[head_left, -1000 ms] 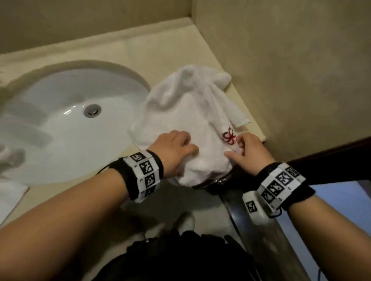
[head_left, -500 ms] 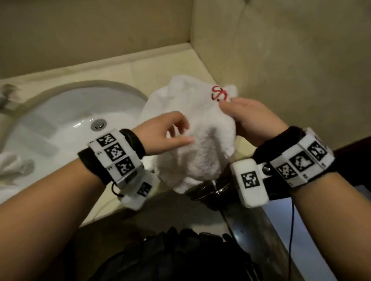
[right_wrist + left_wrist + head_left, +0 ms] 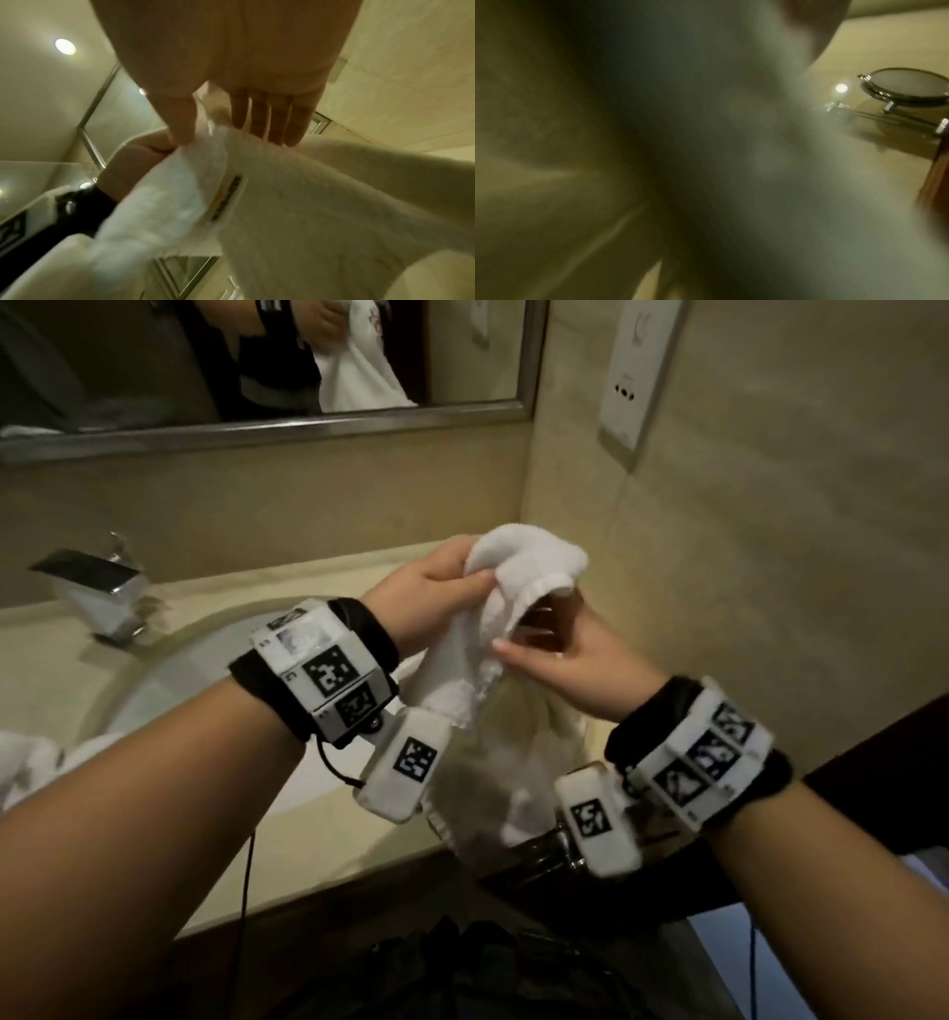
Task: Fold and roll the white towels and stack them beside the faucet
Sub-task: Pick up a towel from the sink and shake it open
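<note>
A white towel (image 3: 529,562) hangs in the air over the right end of the counter, its lower part drooping toward the counter edge. My left hand (image 3: 470,580) grips its bunched top. Just below, my right hand (image 3: 518,644) pinches a towel edge between the thumb in front and fingers behind. In the right wrist view the towel (image 3: 308,203) passes between thumb and fingers (image 3: 270,121). In the left wrist view blurred towel cloth (image 3: 731,162) fills most of the frame. The chrome faucet (image 3: 97,593) stands at the far left behind the sink (image 3: 205,654).
Another white towel (image 3: 31,762) lies at the sink's left edge. A wall mirror (image 3: 257,377) hangs above the counter and a wall panel (image 3: 637,377) is on the right wall. A dark round object (image 3: 539,860) sits under the hanging towel. A round chrome mirror (image 3: 906,87) shows on an arm.
Both hands have lifted the towel off the counter and up into the air. The head view has tilted upward, bringing the faucet and the wall mirror into sight.
</note>
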The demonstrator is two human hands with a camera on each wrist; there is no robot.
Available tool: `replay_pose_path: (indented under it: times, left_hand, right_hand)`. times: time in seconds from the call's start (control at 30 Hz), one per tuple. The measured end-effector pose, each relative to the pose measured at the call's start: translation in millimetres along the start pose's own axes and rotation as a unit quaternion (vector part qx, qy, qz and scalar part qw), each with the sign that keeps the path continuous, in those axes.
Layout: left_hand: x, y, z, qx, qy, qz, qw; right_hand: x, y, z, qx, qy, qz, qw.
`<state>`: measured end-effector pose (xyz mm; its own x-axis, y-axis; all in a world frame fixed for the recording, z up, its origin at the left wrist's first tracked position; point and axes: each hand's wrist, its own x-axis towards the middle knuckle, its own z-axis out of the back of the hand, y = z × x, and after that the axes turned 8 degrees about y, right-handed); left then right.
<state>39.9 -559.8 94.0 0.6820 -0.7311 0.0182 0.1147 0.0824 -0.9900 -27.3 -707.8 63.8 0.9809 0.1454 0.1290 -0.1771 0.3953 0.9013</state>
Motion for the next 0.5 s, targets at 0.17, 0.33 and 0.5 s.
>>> replay_pose_path:
  times: [0.17, 0.33, 0.5]
  left_hand:
    - [-7.1, -11.7, 6.5, 0.038, 0.000, 0.036, 0.999]
    - [-9.4, -11.9, 26.4, 0.439, -0.064, 0.089, 0.892]
    - [-20.4, -16.6, 5.3, 0.238, -0.002, 0.030, 0.971]
  right_hand:
    - [7.0, 12.9, -2.0, -0.043, -0.122, 0.021, 0.991]
    - [13.6, 28.6, 22.4, -0.131, -0.176, 0.030, 0.975]
    - [35.6, 55.9, 23.3, -0.164, -0.089, -0.007, 0.982]
